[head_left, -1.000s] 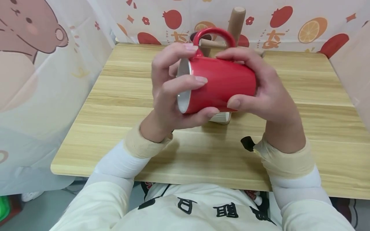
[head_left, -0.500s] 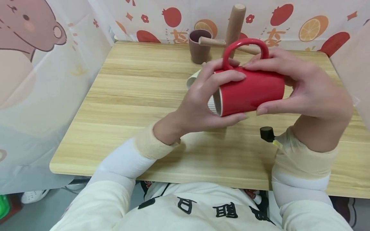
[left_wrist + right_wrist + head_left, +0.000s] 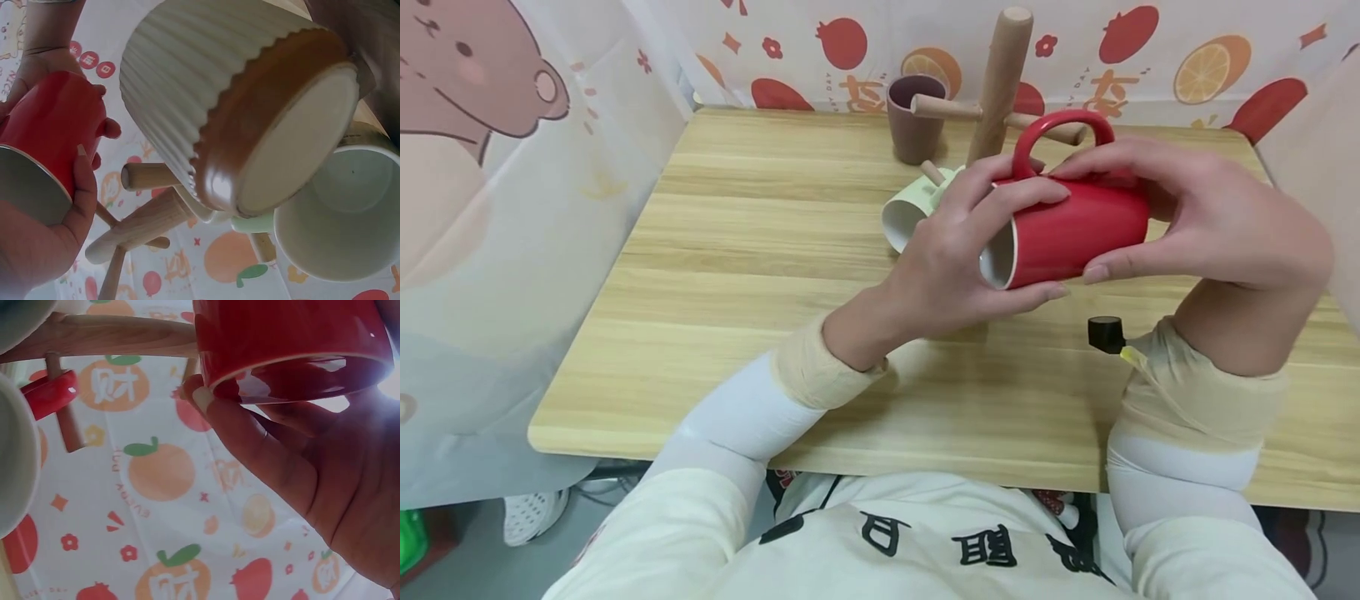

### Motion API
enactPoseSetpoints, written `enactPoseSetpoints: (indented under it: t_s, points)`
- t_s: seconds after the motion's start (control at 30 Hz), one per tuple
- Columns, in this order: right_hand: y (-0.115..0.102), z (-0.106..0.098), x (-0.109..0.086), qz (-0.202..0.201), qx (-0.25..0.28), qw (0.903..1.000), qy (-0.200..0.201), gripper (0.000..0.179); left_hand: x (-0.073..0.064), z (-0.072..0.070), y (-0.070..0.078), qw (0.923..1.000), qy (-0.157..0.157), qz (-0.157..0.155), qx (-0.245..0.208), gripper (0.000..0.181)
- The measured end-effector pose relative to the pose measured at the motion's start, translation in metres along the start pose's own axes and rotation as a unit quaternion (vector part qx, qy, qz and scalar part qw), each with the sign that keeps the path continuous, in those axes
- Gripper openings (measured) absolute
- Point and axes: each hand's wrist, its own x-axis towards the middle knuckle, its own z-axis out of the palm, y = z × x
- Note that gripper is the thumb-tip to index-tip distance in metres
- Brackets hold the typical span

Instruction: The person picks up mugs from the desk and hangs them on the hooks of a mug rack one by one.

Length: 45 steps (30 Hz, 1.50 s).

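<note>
A glossy red mug (image 3: 1078,229) is held on its side above the table, its opening facing left and its handle up. My left hand (image 3: 958,250) grips it at the rim end, fingers over the top and thumb below. My right hand (image 3: 1217,212) holds the base end, with the thumb at the lower side. Behind the mug stands a wooden mug tree (image 3: 1000,92), partly covered by the hands. A pale green mug (image 3: 910,212) hangs on one of its pegs. In the left wrist view, a ribbed mug with a brown base (image 3: 250,119) is close by.
A plum-coloured cup (image 3: 916,121) stands at the back of the wooden table (image 3: 700,333), left of the mug tree. A red handle (image 3: 53,394) shows on a peg in the right wrist view. A printed curtain (image 3: 820,50) rises behind the table.
Both hands have carried the red mug to the right, mostly in the first half second. The plum cup and the pale green mug have come out from behind the hands.
</note>
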Motion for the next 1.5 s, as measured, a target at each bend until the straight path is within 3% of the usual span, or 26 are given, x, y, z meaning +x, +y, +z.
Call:
enactPoseSetpoints:
  t_s: [0.13, 0.53, 0.83, 0.93, 1.1, 1.5]
  points:
    - [0.006, 0.001, 0.005, 0.001, 0.044, 0.9989, -0.014, 0.082, -0.001, 0.0, -0.003, 0.9997, -0.007, -0.022, 0.007, 0.062]
    - [0.027, 0.001, 0.012, -0.01, 0.139, 0.9899, -0.025, 0.076, -0.001, 0.0, -0.008, 0.9973, -0.042, -0.045, 0.041, 0.068]
    - [0.037, 0.002, 0.018, -0.011, 0.249, 0.9684, -0.011, 0.067, -0.002, 0.0, -0.013, 0.9955, -0.058, -0.044, 0.06, 0.067]
    - [0.042, 0.005, 0.02, -0.014, 0.293, 0.9558, -0.005, 0.064, -0.003, 0.0, -0.014, 0.9949, -0.057, -0.049, 0.066, 0.067]
    - [0.048, 0.01, 0.028, -0.02, 0.319, 0.9476, 0.0, 0.063, -0.005, 0.0, -0.016, 0.993, -0.05, -0.054, 0.093, 0.067]
    - [0.044, 0.018, 0.036, -0.013, 0.325, 0.9451, 0.031, 0.058, -0.007, 0.004, -0.02, 0.9876, -0.042, -0.059, 0.139, 0.072]
